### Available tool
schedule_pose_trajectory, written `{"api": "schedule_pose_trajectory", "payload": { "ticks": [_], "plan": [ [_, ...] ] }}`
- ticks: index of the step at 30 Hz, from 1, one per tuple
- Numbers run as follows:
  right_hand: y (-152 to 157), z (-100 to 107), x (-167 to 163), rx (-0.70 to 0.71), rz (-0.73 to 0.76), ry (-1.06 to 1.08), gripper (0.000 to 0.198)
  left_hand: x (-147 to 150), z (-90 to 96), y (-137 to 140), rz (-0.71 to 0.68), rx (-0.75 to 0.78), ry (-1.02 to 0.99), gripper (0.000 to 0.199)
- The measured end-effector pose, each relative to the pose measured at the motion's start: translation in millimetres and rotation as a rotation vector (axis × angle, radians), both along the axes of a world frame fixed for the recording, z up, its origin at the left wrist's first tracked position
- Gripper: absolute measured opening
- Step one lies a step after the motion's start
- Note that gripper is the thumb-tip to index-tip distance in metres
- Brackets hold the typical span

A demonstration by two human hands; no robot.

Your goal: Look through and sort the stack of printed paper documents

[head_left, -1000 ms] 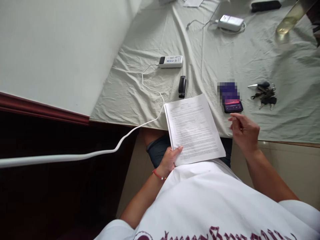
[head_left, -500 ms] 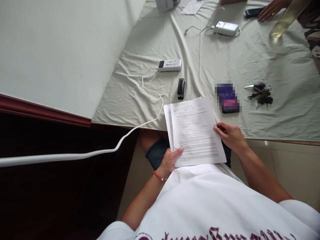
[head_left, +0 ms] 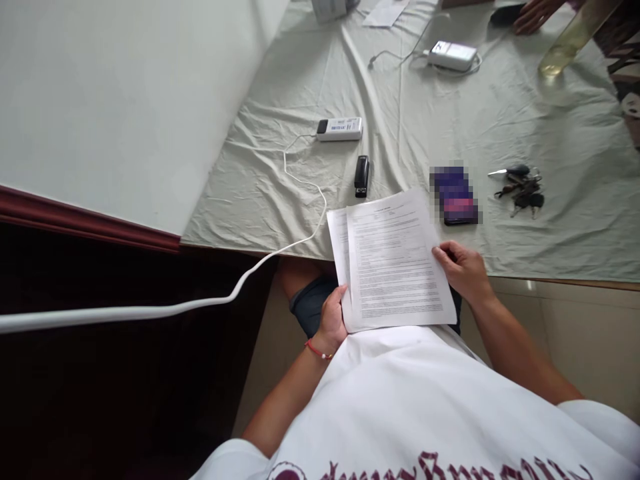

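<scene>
Printed sheets of paper (head_left: 395,267) rest over my lap, their far edge at the table's front. The top sheet is shifted right and slightly turned, so a sheet beneath (head_left: 339,247) shows along the left. My left hand (head_left: 333,315) is closed on the lower left edge of the sheets beneath, thumb on top. At the right edge my right hand (head_left: 463,268) pinches the top sheet between thumb and curled fingers. Just past the papers lies a black stapler (head_left: 361,177). How many sheets there are cannot be made out.
A phone (head_left: 455,195) with a blurred screen and a bunch of keys (head_left: 523,189) lie at right. Farther off are two white power banks (head_left: 340,129) (head_left: 453,57), a white cable (head_left: 200,305), a bottle of yellowish liquid (head_left: 570,47) and another person's hand (head_left: 537,17) on a dark object.
My right hand has drawn the top sheet slightly right, turning it a little. My left thumb has come off that sheet onto the edge of those beneath. The other person's hand has shifted slightly.
</scene>
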State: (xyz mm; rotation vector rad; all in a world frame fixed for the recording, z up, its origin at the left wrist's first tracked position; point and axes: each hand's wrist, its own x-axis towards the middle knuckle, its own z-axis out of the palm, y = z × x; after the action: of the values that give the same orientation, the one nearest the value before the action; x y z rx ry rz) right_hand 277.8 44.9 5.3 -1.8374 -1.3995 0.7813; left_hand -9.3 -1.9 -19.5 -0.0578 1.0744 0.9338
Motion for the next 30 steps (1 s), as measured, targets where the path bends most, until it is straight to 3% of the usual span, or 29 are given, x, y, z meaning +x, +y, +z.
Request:
{"api": "schedule_pose_trajectory", "payload": {
  "ticks": [11, 17, 22, 26, 30],
  "plan": [
    [-1, -3, 0, 0.026, -0.075, 0.001, 0.028, -3, -4.7, 3, -0.003, 0.061, 0.054, 0.051],
    [7, -4, 0, 0.037, -0.026, -0.071, 0.030, 1, 5.8, 3, 0.034, 0.133, 0.199, 0.038],
    [7, -4, 5, -0.030, 0.073, -0.035, 0.030, 2, 10.7, 2, -0.009, 0.195, 0.194, 0.048],
    [5, -5, 5, -0.026, 0.080, 0.009, 0.029, 2, 9.4, 1, -0.005, 0.196, 0.199, 0.053],
    [1, -7, 7, 0.000, 0.027, 0.050, 0.024, 3, 5.1, 3, 0.041, 0.164, 0.162, 0.045]
  ]
}}
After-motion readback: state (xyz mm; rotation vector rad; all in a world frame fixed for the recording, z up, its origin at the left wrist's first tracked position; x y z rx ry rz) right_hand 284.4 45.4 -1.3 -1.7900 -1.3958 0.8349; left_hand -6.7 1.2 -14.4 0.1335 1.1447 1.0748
